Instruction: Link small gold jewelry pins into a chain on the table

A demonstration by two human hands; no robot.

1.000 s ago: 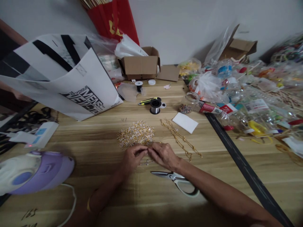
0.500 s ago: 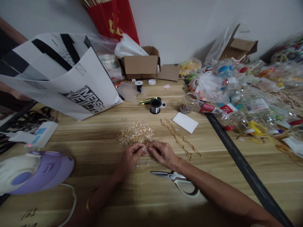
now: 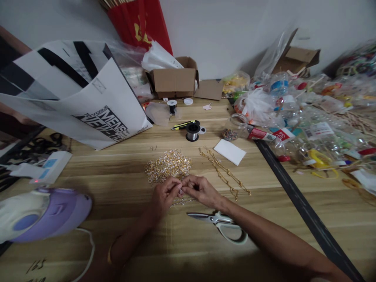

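Fingertips of my left hand [image 3: 165, 196] are pinched on a silvery beaded chain [image 3: 182, 201], part of which lies on the table just below the hands. My right hand [image 3: 202, 191] meets it from the right, thumb and index finger pressed together at the same spot; what they grip is too small to make out. Just beyond both hands lies a pile of gold and silver beaded links [image 3: 169, 164]. Two gold chains [image 3: 223, 176] stretch out to the right. Below my right wrist rest open scissors with pale handles [image 3: 230, 231].
A wire spool [image 3: 192, 132], a yellow-black cutter [image 3: 183, 125], a folded white paper [image 3: 230, 152] and a bead jar [image 3: 235, 127] stand farther back. At left are a white bag [image 3: 117, 102], a power strip [image 3: 54, 166] and a purple appliance [image 3: 64, 211]. Plastic bottles [image 3: 311, 137] crowd the right.
My right hand's fingers have shifted slightly left and curled more, while my left hand has turned a little. Less of the silvery chain shows below them.
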